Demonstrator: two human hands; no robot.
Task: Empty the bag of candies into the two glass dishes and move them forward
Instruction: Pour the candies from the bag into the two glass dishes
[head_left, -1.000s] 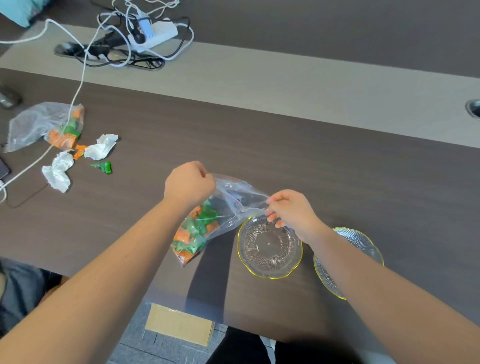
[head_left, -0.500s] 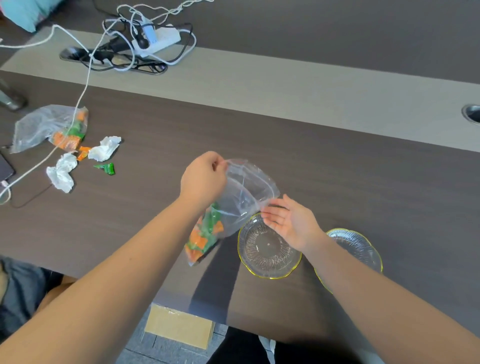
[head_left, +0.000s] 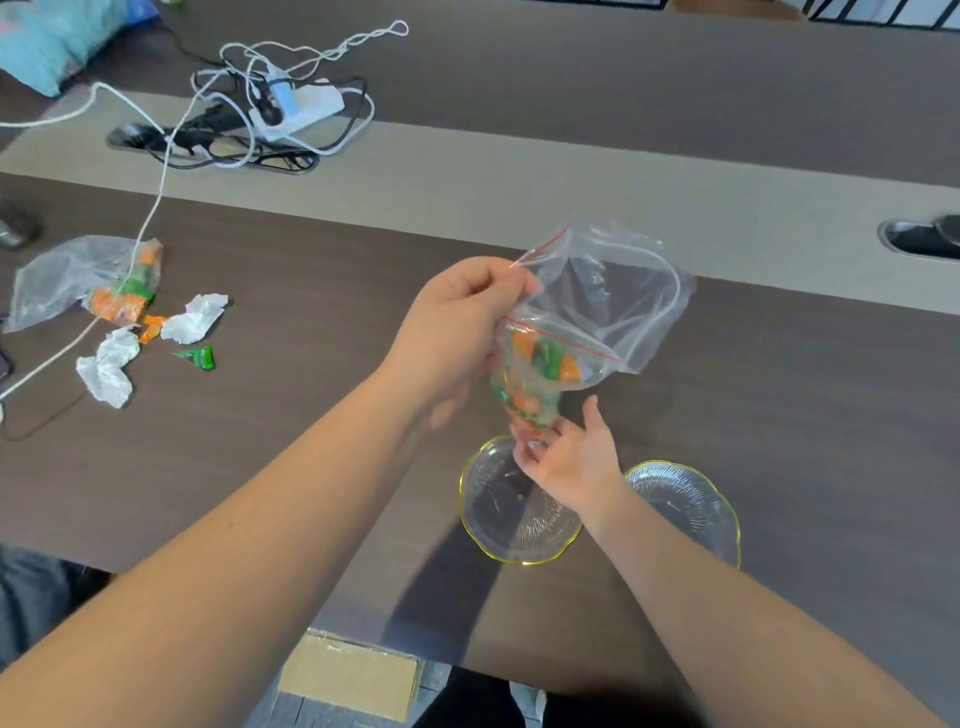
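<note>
Dark counter (head_left: 779, 415); zip bag (head_left: 597, 312) aloft above 2 empty glass dishes (head_left: 514, 525) at 6 o'clock. Left hand (head_left: 457, 327) pinches bag rim; right hand (head_left: 566, 462) cups its bottom, fingers loose. Candies (head_left: 540, 374) inside. Step: pre-pour. Next: invert mouth over dish.

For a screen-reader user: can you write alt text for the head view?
Above two empty glass dishes on a dark table, the left hand grips an open candy bag near its mouth, while the right hand fingers its bottom tip.
</note>
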